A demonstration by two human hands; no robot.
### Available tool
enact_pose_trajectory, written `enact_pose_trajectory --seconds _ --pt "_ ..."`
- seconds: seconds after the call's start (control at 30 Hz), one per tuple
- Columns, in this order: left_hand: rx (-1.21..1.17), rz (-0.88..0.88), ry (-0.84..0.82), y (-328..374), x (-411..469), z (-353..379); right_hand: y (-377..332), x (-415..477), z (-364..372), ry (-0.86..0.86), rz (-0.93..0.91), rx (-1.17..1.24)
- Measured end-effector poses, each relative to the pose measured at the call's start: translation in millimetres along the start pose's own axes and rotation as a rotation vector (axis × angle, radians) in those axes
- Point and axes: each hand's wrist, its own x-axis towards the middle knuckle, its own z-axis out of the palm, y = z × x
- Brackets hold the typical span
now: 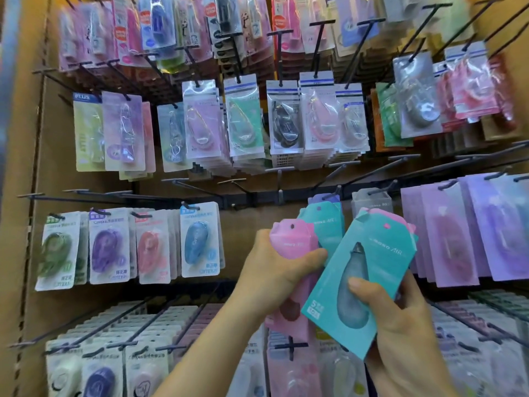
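Teal pack (361,277) tilted, top up-right, gripped by right hand (399,322)

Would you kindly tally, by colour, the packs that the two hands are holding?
Teal: 2, the front teal pack in the right hand and the rear teal pack in the left hand.
Pink: 2, the front pink pack (left) and the rear pink pack (right).
Total: 4 showing.

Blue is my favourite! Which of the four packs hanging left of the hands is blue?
The rightmost pack, nearest the left hand; the others are green, purple and red.
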Motion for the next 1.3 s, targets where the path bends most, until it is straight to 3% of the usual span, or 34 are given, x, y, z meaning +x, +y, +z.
enact_pose_trajectory --seconds 0.1,0.17,0.43,0.67,0.9,1.3 --pt "0.123 0.128 0.211 10 10 -10 -1 4 -8 0.007 -0.011 -0.058" --pt "0.143 0.184 0.263 17 21 -16 -2 9 -15 0.016 -0.017 -0.087" --pt "0.178 0.223 0.232 26 45 -19 -5 12 -31 -0.006 -0.023 -0.138" --pt "0.12 0.148 0.125 29 43 -16 -7 11 -36 -0.052 -0.015 -0.177" --pt "-0.003 0.087 0.149 18 44 -25 -10 11 -40 -0.082 -0.005 -0.208" --pt "0.517 0.025 0.267 -8 80 -8 -22 6 -47 -0.161 0.057 -0.174"
